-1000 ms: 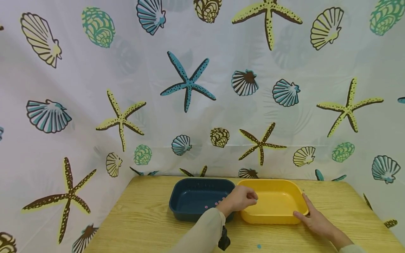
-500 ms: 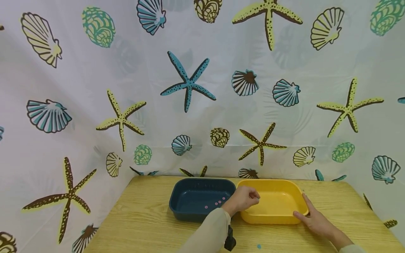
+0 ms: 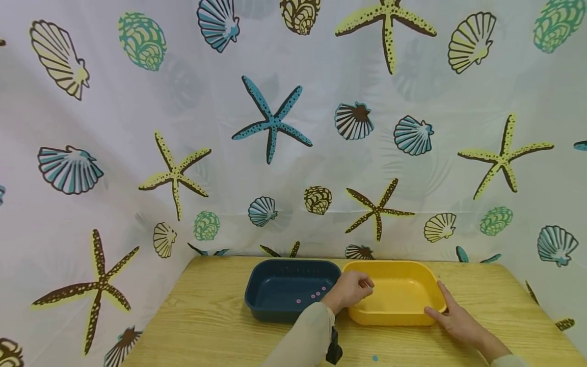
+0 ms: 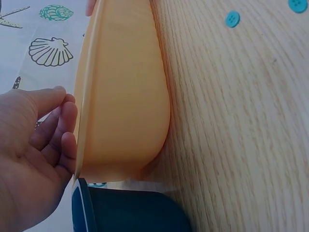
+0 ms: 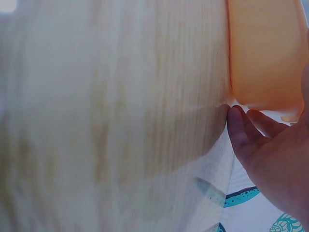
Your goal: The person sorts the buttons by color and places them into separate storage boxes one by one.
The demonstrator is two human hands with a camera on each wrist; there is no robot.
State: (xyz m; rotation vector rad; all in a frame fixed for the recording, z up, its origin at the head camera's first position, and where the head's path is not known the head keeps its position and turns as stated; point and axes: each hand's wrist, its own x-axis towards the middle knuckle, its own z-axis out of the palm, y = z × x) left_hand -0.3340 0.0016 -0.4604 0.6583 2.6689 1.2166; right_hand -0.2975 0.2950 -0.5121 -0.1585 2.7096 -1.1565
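Observation:
In the head view a yellow plastic basin [image 3: 390, 318] stands on the wooden table. My left hand [image 3: 350, 290] hovers over its left end, near the rim. Thumb and index fingertips meet in the left wrist view, and the other fingers curl; I see nothing between them, though something tiny could be hidden. At the basin's right front corner my right hand [image 3: 458, 317] grips it, thumb at the rim and fingers along the outer side. The right wrist view shows those fingers [image 5: 236, 125] by the basin's outer wall [image 5: 265, 53].
A dark blue basin [image 3: 275, 315] adjoins the yellow one on the left, with several small pink buttons [image 3: 298, 301] inside. Blue buttons [image 4: 232, 19] lie on the table in front [image 3: 220, 331]. A shell-and-starfish patterned curtain [image 3: 321, 168] hangs behind.
My left hand shifted slightly right over the yellow basin, then back a little left, fingertips staying together. My right hand keeps its hold. The pink buttons have not moved.

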